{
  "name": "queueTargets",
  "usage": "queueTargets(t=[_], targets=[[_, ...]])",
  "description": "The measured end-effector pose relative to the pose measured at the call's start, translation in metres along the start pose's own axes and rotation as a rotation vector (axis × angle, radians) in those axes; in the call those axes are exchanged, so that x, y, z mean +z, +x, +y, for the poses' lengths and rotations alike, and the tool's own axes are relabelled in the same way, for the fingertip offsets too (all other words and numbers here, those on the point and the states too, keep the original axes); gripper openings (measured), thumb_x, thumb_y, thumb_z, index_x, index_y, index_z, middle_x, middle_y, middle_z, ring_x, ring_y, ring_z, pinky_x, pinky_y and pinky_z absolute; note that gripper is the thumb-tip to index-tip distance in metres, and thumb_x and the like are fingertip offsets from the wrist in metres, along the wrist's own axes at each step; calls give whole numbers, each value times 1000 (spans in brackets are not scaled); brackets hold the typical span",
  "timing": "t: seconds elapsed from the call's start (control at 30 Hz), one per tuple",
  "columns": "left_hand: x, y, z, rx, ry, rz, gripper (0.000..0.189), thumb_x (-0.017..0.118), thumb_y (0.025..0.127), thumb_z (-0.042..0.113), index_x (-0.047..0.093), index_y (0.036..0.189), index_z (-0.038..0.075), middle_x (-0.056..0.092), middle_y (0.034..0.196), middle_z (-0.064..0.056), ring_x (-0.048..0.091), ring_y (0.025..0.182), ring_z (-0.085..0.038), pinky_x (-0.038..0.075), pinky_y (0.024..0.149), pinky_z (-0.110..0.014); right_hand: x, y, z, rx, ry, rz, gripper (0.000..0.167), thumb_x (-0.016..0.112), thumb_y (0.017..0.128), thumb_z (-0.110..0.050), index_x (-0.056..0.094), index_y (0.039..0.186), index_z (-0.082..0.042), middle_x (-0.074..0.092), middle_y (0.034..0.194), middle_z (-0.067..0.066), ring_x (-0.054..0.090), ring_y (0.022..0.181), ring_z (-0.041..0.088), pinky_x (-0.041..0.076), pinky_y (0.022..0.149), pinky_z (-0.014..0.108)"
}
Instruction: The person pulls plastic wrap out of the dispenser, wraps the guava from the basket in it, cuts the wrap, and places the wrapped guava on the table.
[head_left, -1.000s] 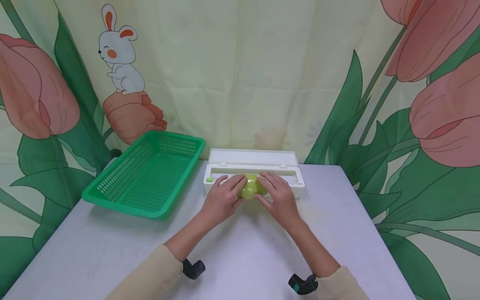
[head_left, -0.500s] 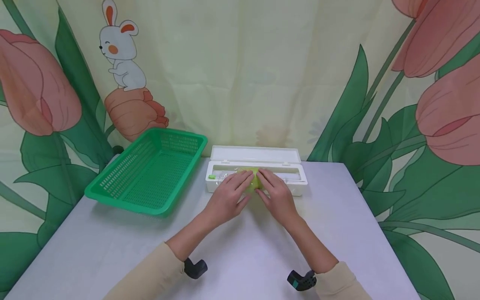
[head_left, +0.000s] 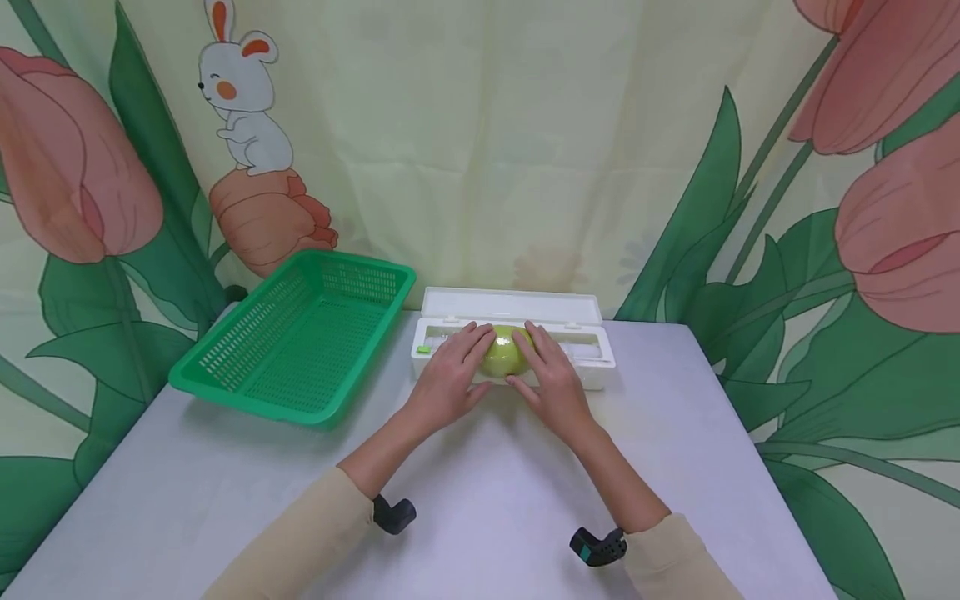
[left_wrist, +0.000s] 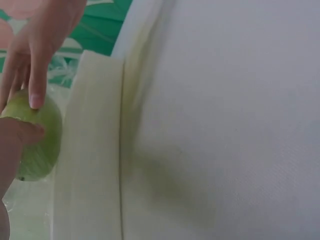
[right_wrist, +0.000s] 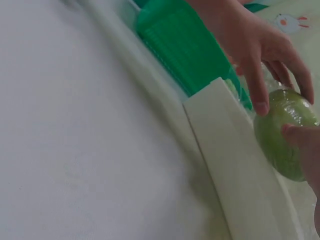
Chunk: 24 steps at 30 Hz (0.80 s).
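Note:
A round green fruit [head_left: 504, 354], shiny with clear film, is held between both hands over the front of a white cling film box [head_left: 517, 385]. My left hand [head_left: 444, 379] grips its left side, fingers over the top and thumb near the front. On its right side, my right hand [head_left: 557, 390] grips in the same way. In the left wrist view, the thumb and fingers press on the fruit [left_wrist: 46, 142]. The right wrist view shows crinkled film around the fruit [right_wrist: 275, 132]. The fruit's underside is hidden.
The box's white lid [head_left: 512, 305] stands raised at the back. A small bright green piece [head_left: 423, 349] sits at the box's left end. To the left lies a green perforated basket [head_left: 300, 333] on the white tablecloth [head_left: 480, 500]. A printed curtain [head_left: 555, 167] hangs behind.
The fingers have shifted over the fruit and spread apart a little, so more of it shows than half a second ago. The box and basket have stayed in place.

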<state>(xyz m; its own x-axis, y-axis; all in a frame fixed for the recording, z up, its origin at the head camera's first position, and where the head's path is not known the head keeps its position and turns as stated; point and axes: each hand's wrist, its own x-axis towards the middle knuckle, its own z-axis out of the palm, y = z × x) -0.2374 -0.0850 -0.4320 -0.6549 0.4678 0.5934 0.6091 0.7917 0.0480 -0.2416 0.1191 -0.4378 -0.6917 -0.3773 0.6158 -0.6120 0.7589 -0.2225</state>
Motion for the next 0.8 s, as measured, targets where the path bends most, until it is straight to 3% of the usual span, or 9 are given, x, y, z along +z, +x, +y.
queueTargets(t=[0.3, 0.5, 0.8], targets=[[6, 9, -11, -8, 33, -16, 85, 83, 75, 28, 39, 145, 7, 45, 147, -8, 45, 135, -24, 38, 113, -44, 8, 9, 13, -8, 36, -5, 84, 83, 75, -29, 41, 147, -15, 41, 151, 13, 43, 135, 32, 36, 112, 53], [11, 12, -15, -26, 70, -32, 91, 86, 72, 29, 37, 146, 9, 45, 148, -6, 44, 135, -22, 36, 114, -46, 11, 14, 17, -16, 2, 14, 89, 86, 69, -28, 42, 146, -15, 45, 147, 13, 48, 129, 32, 39, 110, 51], [13, 18, -17, -44, 36, -56, 91, 87, 70, 29, 38, 144, 8, 47, 146, -7, 48, 132, -22, 37, 113, -47, 9, 17, 20, 95, 55, -104, 88, 81, 77, -31, 34, 150, -17, 41, 151, 8, 45, 135, 30, 40, 111, 47]])
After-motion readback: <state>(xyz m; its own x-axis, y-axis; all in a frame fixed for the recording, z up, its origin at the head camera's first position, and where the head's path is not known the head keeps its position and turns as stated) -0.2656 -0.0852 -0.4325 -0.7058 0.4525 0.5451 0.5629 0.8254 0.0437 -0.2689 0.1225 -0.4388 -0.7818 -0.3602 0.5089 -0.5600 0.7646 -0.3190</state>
